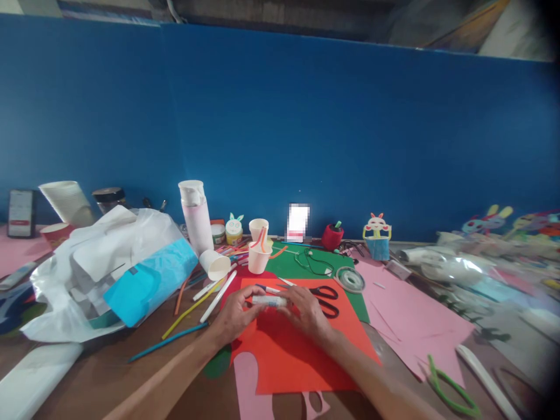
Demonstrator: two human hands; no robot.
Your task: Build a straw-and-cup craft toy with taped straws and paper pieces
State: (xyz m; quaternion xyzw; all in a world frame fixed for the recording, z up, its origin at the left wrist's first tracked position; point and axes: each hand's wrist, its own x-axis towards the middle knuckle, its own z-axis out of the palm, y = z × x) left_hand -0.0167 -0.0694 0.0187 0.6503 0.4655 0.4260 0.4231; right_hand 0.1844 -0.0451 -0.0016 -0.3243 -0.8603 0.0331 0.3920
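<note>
Between my two hands, over a red-orange sheet of paper [301, 356], is a small whitish tube [268, 301] lying sideways. My left hand [238, 315] pinches its left end between thumb and fingers. The fingers of my right hand [304, 312] close on its right end, thumb underneath. Black-handled scissors [328, 302] lie just beyond my right hand, their blades partly hidden by it. Part of a dark pen-like item [266, 289] shows just behind the tube. A white paper cup [259, 259] with orange strips in it stands beyond my hands.
On the left are a plastic bag [144, 233] with a blue packet, fuzzy sticks [170, 342] and a tipped cup [216, 265]. Clear tape [350, 280], pink paper [411, 318] and a blue cup with a paper figure [378, 246] are on the right. A blue wall [328, 128] stands behind.
</note>
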